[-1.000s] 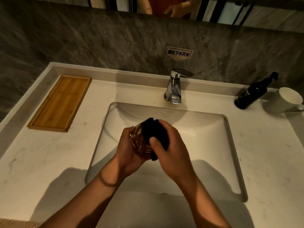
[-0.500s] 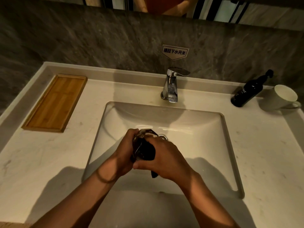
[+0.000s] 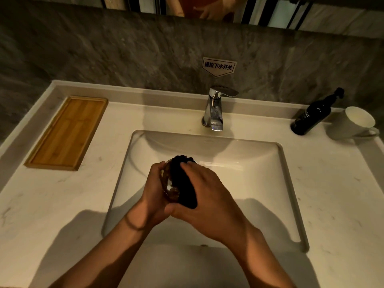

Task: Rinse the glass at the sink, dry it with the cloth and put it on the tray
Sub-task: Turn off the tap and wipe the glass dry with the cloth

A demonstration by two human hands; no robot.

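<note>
Head view: your left hand (image 3: 154, 188) grips glass (image 3: 168, 189), right hand (image 3: 204, 196) clamps cloth (image 3: 185, 181). Step: drying. Next: carry glass left to tray (image 3: 66, 132).

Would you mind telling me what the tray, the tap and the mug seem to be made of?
Tray: apparently bamboo or wood, matt, with visible strips and grain. Tap: polished chromed metal, judging by its mirror reflections. Mug: probably glazed white ceramic, smooth and opaque.

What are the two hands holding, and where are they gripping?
Left hand grips the clear glass around its side; right hand presses the dark cloth against it.
</note>
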